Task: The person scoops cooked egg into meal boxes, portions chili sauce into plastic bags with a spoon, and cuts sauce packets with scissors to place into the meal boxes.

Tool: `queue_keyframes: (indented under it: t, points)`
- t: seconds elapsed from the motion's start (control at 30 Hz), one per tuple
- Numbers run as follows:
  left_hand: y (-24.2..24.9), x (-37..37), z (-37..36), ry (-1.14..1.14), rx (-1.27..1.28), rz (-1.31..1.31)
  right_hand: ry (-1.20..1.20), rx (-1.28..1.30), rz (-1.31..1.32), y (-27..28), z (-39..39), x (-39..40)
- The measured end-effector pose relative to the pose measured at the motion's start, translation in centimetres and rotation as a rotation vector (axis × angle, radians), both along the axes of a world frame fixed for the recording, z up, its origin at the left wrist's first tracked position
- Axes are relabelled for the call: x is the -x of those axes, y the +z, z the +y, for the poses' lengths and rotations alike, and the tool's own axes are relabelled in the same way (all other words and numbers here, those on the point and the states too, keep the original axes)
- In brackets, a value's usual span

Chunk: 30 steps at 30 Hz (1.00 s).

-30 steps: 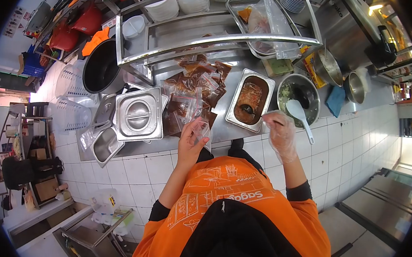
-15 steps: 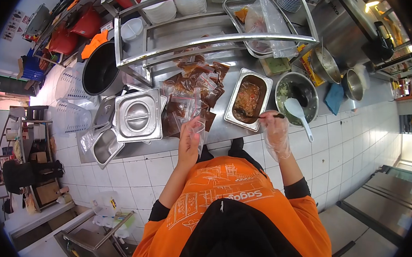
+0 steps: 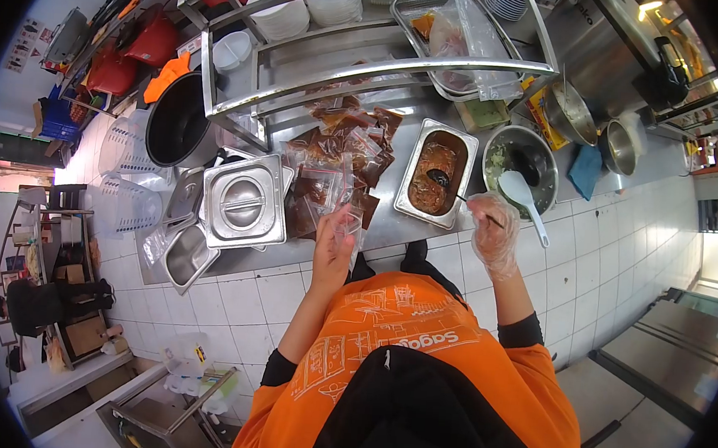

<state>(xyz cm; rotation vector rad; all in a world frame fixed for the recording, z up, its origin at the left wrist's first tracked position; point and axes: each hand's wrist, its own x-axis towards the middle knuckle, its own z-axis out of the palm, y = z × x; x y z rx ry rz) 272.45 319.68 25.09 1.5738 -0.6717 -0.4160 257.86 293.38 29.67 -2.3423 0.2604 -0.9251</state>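
My left hand pinches a small clear plastic bag at the front of the counter. Beyond it lies a pile of clear pouches filled with brown sauce. In a clear plastic glove, my right hand is closed round the handle of a black spoon. The spoon's head is over the reddish-brown chunky sauce inside a rectangular steel pan. To the right of that pan, a round steel bowl holds green bits and a white ladle, whose handle sticks out over the rim.
Left of the pouches sit a lidded steel pan, an empty steel pan and a black pot. A steel rack overhangs the counter, carrying a tray. A blue cloth lies at right. A person is far left.
My right hand has moved slightly right and down, tilting the spoon so its black head now shows above the sauce. My left hand stays with the bag.
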Motion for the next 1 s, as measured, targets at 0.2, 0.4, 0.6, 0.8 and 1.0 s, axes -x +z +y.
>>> queue_keyframes:
  t: [0.2, 0.4, 0.6, 0.8, 1.0]
  points:
    - [0.0, -0.1, -0.1, -0.008, -0.014, -0.007, 0.129, -0.052, 0.114, -0.2, 2.1, -0.8]
    - [0.5, 0.1, -0.1, 0.008, -0.019, 0.121, -0.36, -0.247, 0.164, -7.5, 1.0, 0.8]
    - [0.7, 0.0, -0.4, -0.001, 0.001, 0.172, -0.429, -1.052, -0.132, -5.6, 0.4, 0.2]
    - [0.2, 0.0, -0.5, -0.03, 0.024, 0.181, -0.44, -1.105, -0.153, -5.8, 0.3, 0.1]
    - [0.3, -0.2, -0.4, -0.045, -0.031, 0.12, -0.458, -1.174, -0.11, -5.7, 0.0, 0.1]
